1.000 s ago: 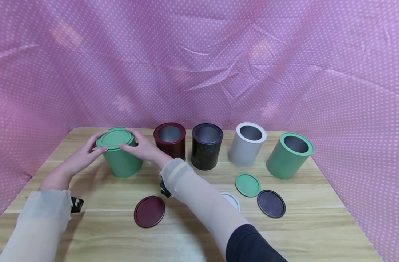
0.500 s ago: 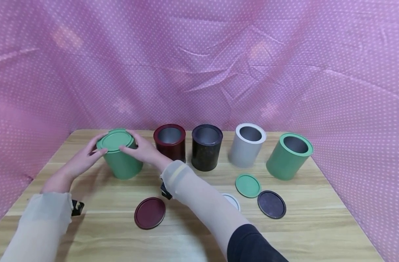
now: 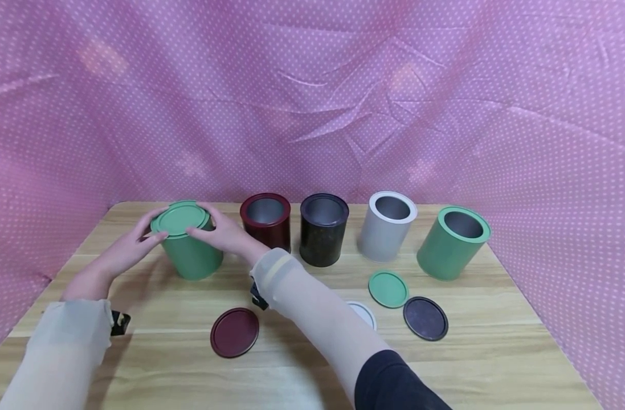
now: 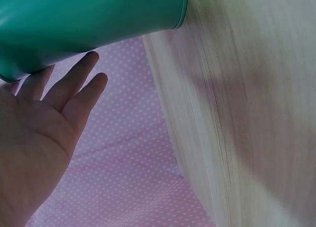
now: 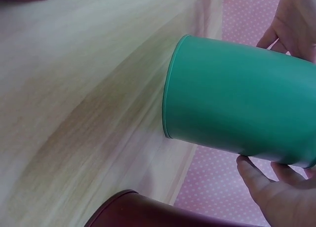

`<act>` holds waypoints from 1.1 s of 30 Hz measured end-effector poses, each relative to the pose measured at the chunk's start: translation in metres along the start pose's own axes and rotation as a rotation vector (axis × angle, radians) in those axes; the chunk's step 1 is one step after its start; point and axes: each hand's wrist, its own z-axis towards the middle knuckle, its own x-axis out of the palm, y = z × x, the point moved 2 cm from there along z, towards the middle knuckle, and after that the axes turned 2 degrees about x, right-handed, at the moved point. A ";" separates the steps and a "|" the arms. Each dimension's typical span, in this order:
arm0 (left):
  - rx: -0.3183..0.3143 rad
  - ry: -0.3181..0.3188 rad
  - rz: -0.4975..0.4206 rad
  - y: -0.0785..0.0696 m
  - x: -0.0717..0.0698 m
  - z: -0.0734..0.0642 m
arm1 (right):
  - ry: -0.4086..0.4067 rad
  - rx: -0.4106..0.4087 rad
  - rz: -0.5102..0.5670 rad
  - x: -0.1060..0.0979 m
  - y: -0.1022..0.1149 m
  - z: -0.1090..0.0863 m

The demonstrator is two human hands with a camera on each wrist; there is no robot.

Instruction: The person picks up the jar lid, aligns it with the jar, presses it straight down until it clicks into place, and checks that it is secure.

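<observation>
At the left of the table a green can point(image 3: 195, 257) stands upright with a green lid point(image 3: 180, 218) over its top. My left hand point(image 3: 130, 245) grips the lid's left edge, thumb at the front and fingers round the side. On the opposite edge my right hand point(image 3: 227, 232) holds it the same way. Fingers of the left hand point(image 4: 44, 108) lie along the upper wall of the can point(image 4: 89, 19) in the left wrist view. The right wrist view has the can point(image 5: 232, 98) between both hands, its lid out of frame.
Open cans stand along the back: dark red point(image 3: 268, 230), black point(image 3: 323, 239), white point(image 3: 384, 236) and green point(image 3: 445, 253). Loose lids lie in front: dark red point(image 3: 235, 332), green point(image 3: 388, 289), black point(image 3: 425, 318), and a white one point(image 3: 364, 313) partly behind the right sleeve. Pink dotted cloth point(image 3: 312, 102) surrounds the table.
</observation>
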 end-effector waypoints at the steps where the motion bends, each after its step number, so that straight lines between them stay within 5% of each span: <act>1: -0.003 0.002 0.003 0.000 0.000 0.000 | -0.001 0.002 0.000 0.000 0.000 0.000; 14: -0.014 0.031 0.036 -0.002 -0.003 0.000 | 0.001 -0.025 -0.029 -0.004 0.005 -0.002; 20: -0.048 -0.018 0.072 -0.002 -0.008 -0.005 | 0.003 -0.052 -0.065 -0.005 0.010 -0.004; 28: 0.016 -0.118 0.131 -0.013 -0.010 -0.013 | 0.027 -0.035 -0.063 -0.007 0.011 -0.010; 33: 0.073 -0.170 0.120 -0.019 -0.007 -0.022 | 0.049 -0.128 -0.082 -0.008 0.013 -0.016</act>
